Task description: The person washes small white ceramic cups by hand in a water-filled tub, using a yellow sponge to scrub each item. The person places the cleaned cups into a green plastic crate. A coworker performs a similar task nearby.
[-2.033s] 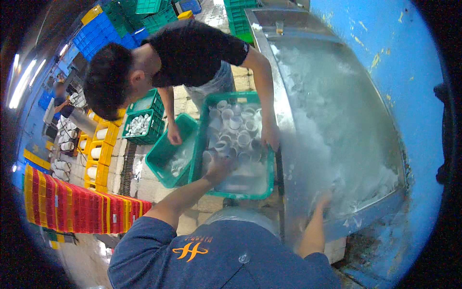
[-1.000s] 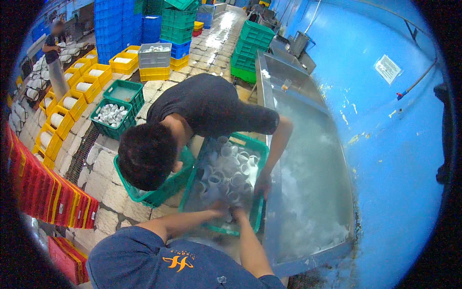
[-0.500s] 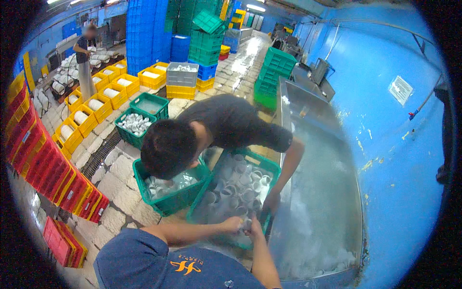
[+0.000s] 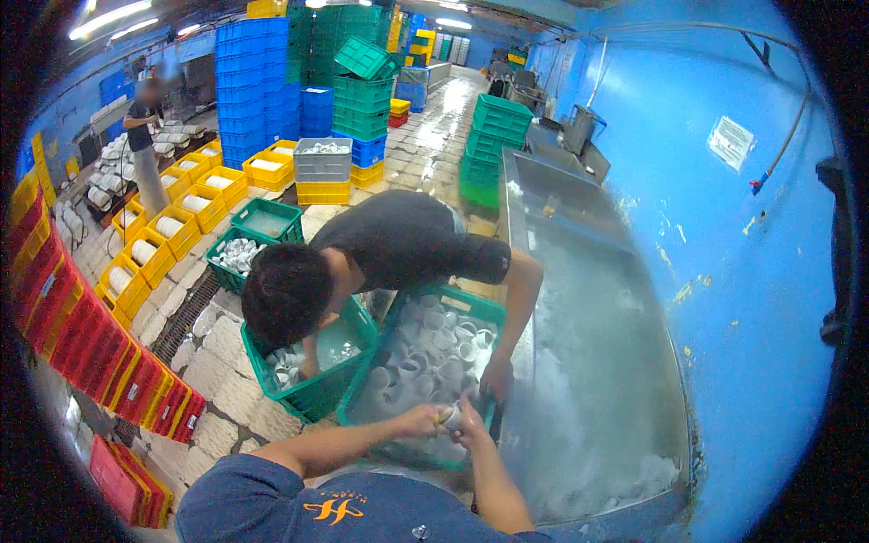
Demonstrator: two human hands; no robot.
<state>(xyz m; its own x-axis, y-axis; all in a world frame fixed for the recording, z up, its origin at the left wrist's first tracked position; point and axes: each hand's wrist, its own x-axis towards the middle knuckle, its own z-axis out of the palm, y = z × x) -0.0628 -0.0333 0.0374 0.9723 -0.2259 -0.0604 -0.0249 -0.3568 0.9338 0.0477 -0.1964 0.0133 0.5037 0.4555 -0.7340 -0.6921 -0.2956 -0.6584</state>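
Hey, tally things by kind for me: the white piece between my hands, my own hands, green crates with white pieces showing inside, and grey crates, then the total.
White piece between your hands: 1
Your left hand and right hand: 2
Green crates with white pieces inside: 3
Grey crate: 1
Total: 7

Orange emblem (image 4: 331, 511) with small lettering (image 4: 348, 498) on dark blue shirt (image 4: 243, 507), white notice (image 4: 730, 143) on blue wall (image 4: 715, 235), print illegible
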